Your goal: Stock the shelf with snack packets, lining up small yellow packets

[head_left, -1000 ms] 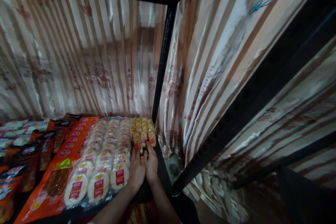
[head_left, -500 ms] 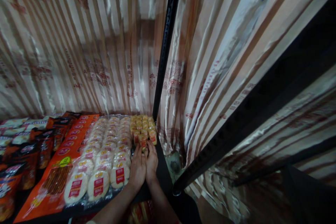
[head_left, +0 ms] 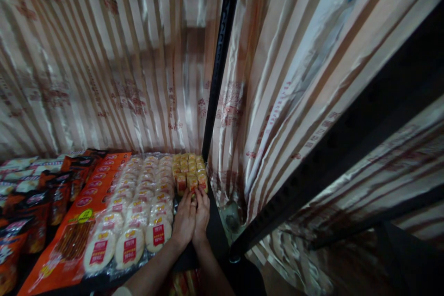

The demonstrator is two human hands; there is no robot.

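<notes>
My left hand and my right hand lie side by side on a dark shelf, fingers stretched forward. Their fingertips press against the front of a block of small yellow snack packs in the shelf's right back corner. Neither hand grips anything; the fingers lie flat and close together. Just left of my left hand sit rows of round white rice-cracker packs with red labels.
Orange bags of snack sticks and dark red packets fill the shelf to the left. A black upright post stands at the corner. Striped satin curtain hangs behind and to the right. A black diagonal frame bar crosses right.
Both hands have slid forward, pushing the yellow packs deeper toward the back corner. The block looks tighter than a second ago.
</notes>
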